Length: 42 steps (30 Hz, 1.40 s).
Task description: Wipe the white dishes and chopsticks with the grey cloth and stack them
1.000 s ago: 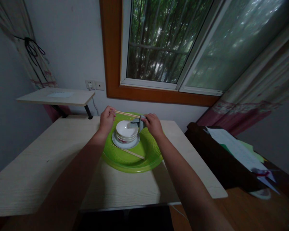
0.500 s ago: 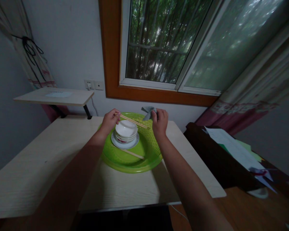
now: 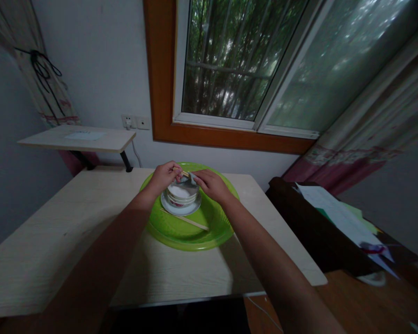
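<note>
Above a stack of white bowls (image 3: 181,192), my left hand (image 3: 166,176) is closed on a pair of chopsticks (image 3: 185,174) near one end. My right hand (image 3: 212,183) grips a grey cloth (image 3: 192,179) that is wrapped about the chopsticks close to my left fingers. The far ends of the chopsticks are hidden by the cloth and the right hand. Under the bowls is a white plate (image 3: 181,210), set in a round green plastic basin (image 3: 191,243). More chopsticks (image 3: 191,222) lie in the basin in front of the plate.
The basin stands on a pale wooden table (image 3: 181,273). A small raised shelf (image 3: 90,141) with a paper on it is at the back left. To the right, papers (image 3: 334,213) lie on a dark brown piece of furniture. A window is behind the table.
The right hand took the cloth off the chopstick ends, lifted it to the right, then brought it back left onto the chopsticks near the left hand. The bowls and basin stayed put.
</note>
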### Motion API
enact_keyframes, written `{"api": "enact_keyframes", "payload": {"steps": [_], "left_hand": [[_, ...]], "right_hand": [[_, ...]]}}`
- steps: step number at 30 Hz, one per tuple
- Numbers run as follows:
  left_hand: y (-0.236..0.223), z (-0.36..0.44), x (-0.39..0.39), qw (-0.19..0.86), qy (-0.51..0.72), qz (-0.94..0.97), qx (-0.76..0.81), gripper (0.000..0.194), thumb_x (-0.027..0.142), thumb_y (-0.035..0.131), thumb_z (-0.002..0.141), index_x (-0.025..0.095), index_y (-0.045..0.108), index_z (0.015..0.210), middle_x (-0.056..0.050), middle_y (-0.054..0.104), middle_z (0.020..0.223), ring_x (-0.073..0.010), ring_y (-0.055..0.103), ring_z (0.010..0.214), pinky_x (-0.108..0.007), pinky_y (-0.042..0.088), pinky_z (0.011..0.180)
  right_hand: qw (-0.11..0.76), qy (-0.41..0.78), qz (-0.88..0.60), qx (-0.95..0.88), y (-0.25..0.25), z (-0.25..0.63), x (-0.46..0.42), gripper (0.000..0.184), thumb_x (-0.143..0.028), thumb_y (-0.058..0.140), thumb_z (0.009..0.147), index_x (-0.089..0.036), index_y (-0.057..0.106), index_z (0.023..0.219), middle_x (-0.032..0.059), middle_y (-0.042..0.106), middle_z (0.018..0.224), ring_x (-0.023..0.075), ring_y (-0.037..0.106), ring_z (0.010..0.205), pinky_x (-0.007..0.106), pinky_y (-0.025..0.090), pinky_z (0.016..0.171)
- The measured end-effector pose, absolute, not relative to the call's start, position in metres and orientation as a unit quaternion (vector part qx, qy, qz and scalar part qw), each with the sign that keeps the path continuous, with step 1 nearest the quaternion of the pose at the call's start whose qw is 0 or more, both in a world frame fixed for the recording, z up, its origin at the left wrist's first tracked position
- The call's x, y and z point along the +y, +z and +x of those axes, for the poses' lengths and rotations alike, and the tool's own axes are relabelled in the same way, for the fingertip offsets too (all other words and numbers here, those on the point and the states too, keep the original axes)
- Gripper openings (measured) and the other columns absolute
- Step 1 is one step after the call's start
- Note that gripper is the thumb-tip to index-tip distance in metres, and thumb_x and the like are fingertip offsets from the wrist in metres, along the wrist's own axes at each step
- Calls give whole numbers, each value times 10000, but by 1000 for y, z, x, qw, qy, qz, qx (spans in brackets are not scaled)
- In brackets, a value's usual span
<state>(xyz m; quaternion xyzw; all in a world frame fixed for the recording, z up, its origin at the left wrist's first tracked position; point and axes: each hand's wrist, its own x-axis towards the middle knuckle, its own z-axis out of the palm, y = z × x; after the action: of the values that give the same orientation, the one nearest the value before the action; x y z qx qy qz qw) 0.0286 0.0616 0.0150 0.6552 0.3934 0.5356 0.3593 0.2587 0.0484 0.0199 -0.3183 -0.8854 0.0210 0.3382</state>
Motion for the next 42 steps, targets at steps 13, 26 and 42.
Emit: {"api": "enact_keyframes", "payload": {"steps": [13,26,42], "left_hand": [[12,13,70,261,647,579,421,160,358,574,895,206,606,859,3,630,685,-123,575,584,-230,446,557],[12,23,68,341,595,617,386,140,324,649,832,191,623,866,-10,674,682,-137,621,567,-250,489,552],[14,11,73,261,696,525,414,120,330,570,898,211,581,912,14,588,695,-109,547,587,-213,425,544]], "right_hand": [[333,2,-376,-865,15,263,59,307,-412,507,1013,-194,708,1092,96,728,1029,211,641,963,324,480,889],[340,9,-371,-864,17,266,55,330,-434,492,1017,-205,719,1084,93,735,1005,208,648,944,320,484,866],[369,17,-383,-847,16,263,57,267,-389,547,994,-187,706,1066,93,722,1003,203,647,938,308,486,857]]}}
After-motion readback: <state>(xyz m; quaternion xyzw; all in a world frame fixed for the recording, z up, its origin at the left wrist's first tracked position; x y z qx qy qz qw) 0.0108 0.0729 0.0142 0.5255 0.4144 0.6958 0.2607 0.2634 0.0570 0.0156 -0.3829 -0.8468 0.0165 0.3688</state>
